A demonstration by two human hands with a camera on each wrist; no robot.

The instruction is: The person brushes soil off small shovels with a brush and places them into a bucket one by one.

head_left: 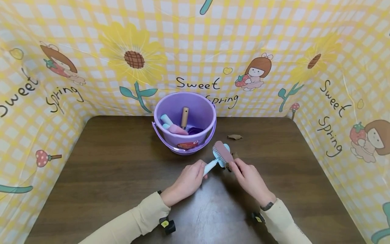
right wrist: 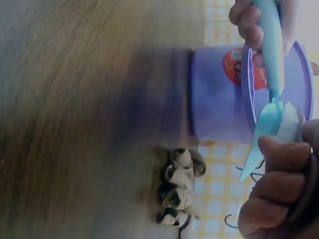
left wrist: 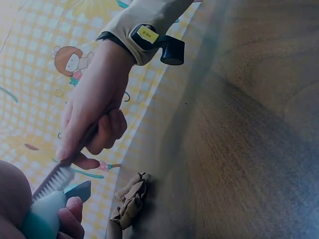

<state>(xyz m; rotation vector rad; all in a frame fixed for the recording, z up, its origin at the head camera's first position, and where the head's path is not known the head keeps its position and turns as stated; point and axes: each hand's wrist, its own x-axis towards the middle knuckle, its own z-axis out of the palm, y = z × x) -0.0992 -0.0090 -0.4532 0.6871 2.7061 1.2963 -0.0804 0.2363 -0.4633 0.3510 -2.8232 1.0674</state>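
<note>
My left hand (head_left: 189, 177) grips the pale blue handle of a small hand trowel (head_left: 210, 167), its blade pointing up and to the right. A scrub brush (head_left: 223, 152) with a dusty pink back and white bristles is held in my right hand (head_left: 251, 179). In the right wrist view, the bristles (right wrist: 289, 122) lie against the trowel's blade (right wrist: 266, 124). Beneath the tools, curled dry brown leaves (right wrist: 179, 186) sit clustered on the table; in the head view they are mostly covered. The left wrist view shows the same leaf cluster (left wrist: 130, 201) beside the trowel.
A purple bucket (head_left: 186, 98) with its handle lowered stands behind my left hand. Inside are a wooden handle (head_left: 185, 117), a light blue handle (head_left: 166, 119) and a pink piece (head_left: 177, 129). One dry leaf (head_left: 234, 137) lies right of it. Checked cloth (head_left: 189, 44) walls the brown table (head_left: 106, 162).
</note>
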